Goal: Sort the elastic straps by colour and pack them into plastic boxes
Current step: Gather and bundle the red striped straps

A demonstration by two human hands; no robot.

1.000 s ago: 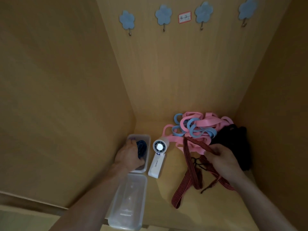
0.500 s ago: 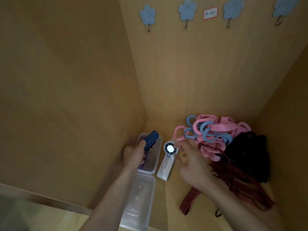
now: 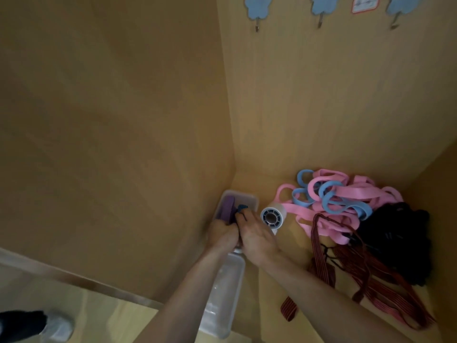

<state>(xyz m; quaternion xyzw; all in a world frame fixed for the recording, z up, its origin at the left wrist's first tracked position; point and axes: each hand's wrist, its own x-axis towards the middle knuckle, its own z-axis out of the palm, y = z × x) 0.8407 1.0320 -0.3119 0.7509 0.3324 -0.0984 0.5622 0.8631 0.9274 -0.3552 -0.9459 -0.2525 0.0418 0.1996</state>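
Here both hands meet over the far box (image 3: 248, 198), a clear, soft-cornered plastic tub tucked into the far-left corner of the wooden cabinet, its long axis running near to far. The dark blue strap (image 3: 241, 208), a ribbed woven elastic, sits inside it just past the fingertips, beside a smoother purple strap (image 3: 227, 209) on its left. The right hand (image 3: 257, 235) lies nearly flat, fingers stretched along the box's axis and pressing on the blue strap. The left hand (image 3: 221, 235) is at the box's near end, blurred, its fingers tucked under, so I cannot tell whether it grips anything. Pushing the strap down looks like the step in hand, and the right hand is better placed for it. A second clear box (image 3: 223, 295) stands nearer. To the right lie a white fan (image 3: 273, 215), glossy pink and blue loops (image 3: 333, 194), black straps (image 3: 395, 233) and red striped straps (image 3: 363, 273), unsorted.
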